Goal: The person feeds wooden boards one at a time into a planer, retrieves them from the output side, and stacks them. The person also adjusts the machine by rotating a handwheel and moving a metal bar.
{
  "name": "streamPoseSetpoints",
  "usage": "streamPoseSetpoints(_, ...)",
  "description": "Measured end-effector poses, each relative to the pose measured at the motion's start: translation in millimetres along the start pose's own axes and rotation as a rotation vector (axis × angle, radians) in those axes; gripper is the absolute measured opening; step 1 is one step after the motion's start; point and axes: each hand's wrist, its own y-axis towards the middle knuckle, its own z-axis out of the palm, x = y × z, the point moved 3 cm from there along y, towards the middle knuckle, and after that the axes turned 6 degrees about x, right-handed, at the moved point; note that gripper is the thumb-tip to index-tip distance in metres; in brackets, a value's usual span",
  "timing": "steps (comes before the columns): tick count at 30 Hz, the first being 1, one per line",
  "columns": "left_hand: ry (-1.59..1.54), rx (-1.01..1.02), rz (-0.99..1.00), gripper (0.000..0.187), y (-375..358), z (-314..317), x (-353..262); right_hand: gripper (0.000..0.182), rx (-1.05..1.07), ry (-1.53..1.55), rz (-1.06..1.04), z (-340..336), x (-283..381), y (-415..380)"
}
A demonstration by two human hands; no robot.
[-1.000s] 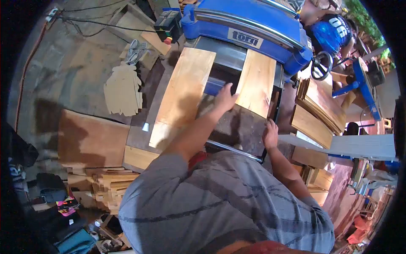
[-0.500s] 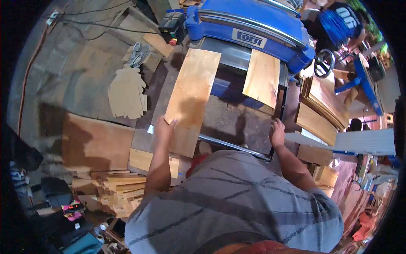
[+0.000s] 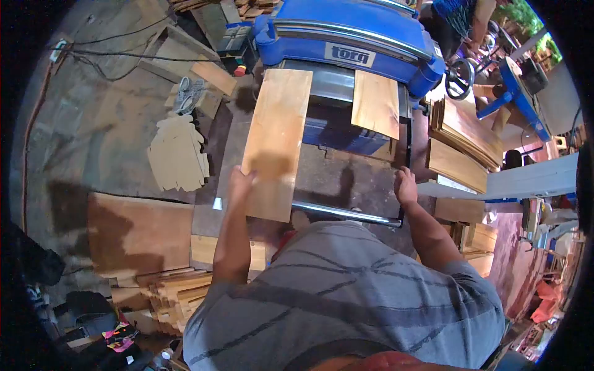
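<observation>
On the left, I see a grey cable [image 3: 186, 98] (it lies in loops) and one brown sheet [image 3: 164, 232], partly shadowed.

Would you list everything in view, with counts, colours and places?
Machine: one, blue, top centre
Handwheel: one, dark, machine's right
Long board: one, pale, centre left
Second board: one, pale, centre right
Stacked boards: several, brown, right side
Metal bar: one, silver, centre
Box: one, dark, machine's left
Coiled cable: one, grey, upper left
Jagged pieces: uncounted, beige, left floor
Wide panel: one, brown, lower left
Offcuts: many, pale, lower left
Beam: one, white, far right
Co-worker: one, dark clothing, top right
Small clutter: uncounted, mixed, lower corners
Shirt: one, grey, bottom centre
Left hand: one, bare, on long board
Right hand: one, bare, by dark rail
</observation>
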Motion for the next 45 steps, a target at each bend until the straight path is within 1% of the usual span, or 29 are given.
streamPoseSetpoints(2, -0.026, -0.021, 0.022, 0.047, 3.0, -4.3, -0.3, 0.019, -0.011, 0.019, -0.006, 5.2, -6.0, 1.6)
streamPoseSetpoints(4, -0.088, 0.048, 0.029, 0.043, 5.4, -7.1, -0.9, 0.018, -0.017, 0.028, 0.006, 4.4, -4.3, 1.6)
streamPoseSetpoints(5, -0.084, 0.049, 0.033, 0.043, 5.3, -8.5, -0.6, 0.018, -0.020, 0.032, 0.010, 4.9, -2.9, 1.1)
streamPoseSetpoints(7, 0.032, -0.130, -0.003, 0.047, 4.7, -11.9, 1.3, 0.019, -0.013, 0.015, 0.045, 4.7, -5.2, 1.1)
streamPoseSetpoints(8, 0.035, -0.123, 0.008, 0.047, 5.7, -9.1, 5.4, 0.019, -0.019, 0.015, 0.057, 5.9, -8.7, 0.9)
streamPoseSetpoints(10, 0.083, -0.110, 0.073, 0.048, 4.4, -5.3, 12.6, 0.020, -0.041, 0.022, -0.007, 7.8, -11.0, -0.2)
streamPoseSetpoints(14, -0.028, -0.060, 0.131, 0.042, -11.8, 15.5, -6.5, 0.021, -0.002, 0.035, 0.017, 0.8, -5.5, -3.2)
streamPoseSetpoints(16, -0.109, 0.034, 0.068, 0.043, -4.7, 37.0, -8.5, 0.021, 0.004, 0.019, 0.032, 7.6, -10.9, -0.2)
streamPoseSetpoints(17, -0.107, 0.035, 0.068, 0.043, 0.1, 47.9, -10.6, 0.021, 0.004, 0.021, 0.032, 10.3, -13.0, 0.2)
streamPoseSetpoints(19, 0.018, -0.049, 0.058, 0.043, 16.1, 69.4, -7.8, 0.021, 0.017, 0.031, 0.041, 12.2, -14.9, 1.2)
streamPoseSetpoints(20, 0.017, -0.053, 0.057, 0.043, 24.6, 77.3, -4.0, 0.021, 0.017, 0.031, 0.037, 11.7, -14.8, 1.8)
streamPoseSetpoints(22, -0.108, -0.043, 0.246, 0.040, 36.7, 84.3, -7.9, 0.022, 0.027, 0.040, 0.036, 8.4, -11.9, 1.3)
streamPoseSetpoints(23, -0.108, -0.046, 0.243, 0.040, 44.7, 84.3, -5.6, 0.022, 0.029, 0.042, 0.033, 6.5, -10.8, 1.4)
streamPoseSetpoints(25, -0.423, 0.293, 0.131, 0.032, 51.4, 81.1, -6.8, 0.022, 0.026, 0.045, 0.020, 1.1, -4.8, -0.2)
streamPoseSetpoints(26, -0.422, 0.288, 0.131, 0.032, 48.1, 72.2, -4.1, 0.022, 0.025, 0.048, 0.017, 2.8, -5.6, -0.6)
streamPoseSetpoints(28, -0.911, 0.741, -0.094, 0.023, 27.7, 64.9, -2.8, 0.022, 0.015, 0.049, 0.018, 4.9, -8.2, 0.4)
streamPoseSetpoints(29, -0.908, 0.739, -0.092, 0.023, 19.4, 59.6, -5.9, 0.022, 0.013, 0.053, 0.017, 5.6, -8.8, 0.5)
streamPoseSetpoints(31, -0.767, 0.722, -0.202, 0.023, 2.9, 52.7, -11.7, 0.022, -0.007, 0.087, 0.004, 3.5, -6.1, -1.1)
streamPoseSetpoints(32, -0.762, 0.722, -0.206, 0.023, 4.1, 57.7, -4.6, 0.022, -0.005, 0.091, 0.007, 3.1, -4.6, -2.8)
streamPoseSetpoints(34, -0.792, 0.665, -0.087, 0.024, 7.9, 65.2, -1.6, 0.022, 0.036, 0.045, 0.032, -0.9, -2.6, -0.5)
streamPoseSetpoints(35, -0.789, 0.663, -0.081, 0.024, 12.6, 68.1, -1.3, 0.022, 0.030, 0.049, 0.032, -4.8, -0.3, 0.9)
streamPoseSetpoints(37, -0.546, 0.525, -0.038, 0.027, 14.2, 64.0, -17.1, 0.022, 0.040, 0.064, 0.016, -9.4, 3.8, -2.2)
streamPoseSetpoints(38, -0.542, 0.528, -0.038, 0.027, 18.8, 66.5, -14.6, 0.022, 0.041, 0.065, 0.021, -9.7, 4.4, -3.6)
streamPoseSetpoints(40, -0.762, 0.561, 0.057, 0.030, 33.8, 77.3, -4.4, 0.024, 0.071, 0.056, 0.036, -10.5, 3.8, -2.3)
streamPoseSetpoints(41, -0.763, 0.563, 0.059, 0.030, 40.3, 79.6, 6.0, 0.024, 0.069, 0.054, 0.038, -6.1, 0.8, -2.1)
streamPoseSetpoints(43, -1.058, 0.565, -0.088, 0.033, 41.8, 78.2, 19.7, 0.021, 0.016, 0.052, 0.042, 0.8, -4.6, -0.4)
streamPoseSetpoints(44, -1.057, 0.568, -0.088, 0.033, 39.9, 78.7, 26.1, 0.021, 0.016, 0.052, 0.044, 3.4, -8.6, -1.0)
streamPoseSetpoints(45, -1.060, 0.578, -0.140, 0.033, 30.0, 70.5, 19.7, 0.020, 0.036, 0.056, 0.045, 1.8, -7.2, -0.6)
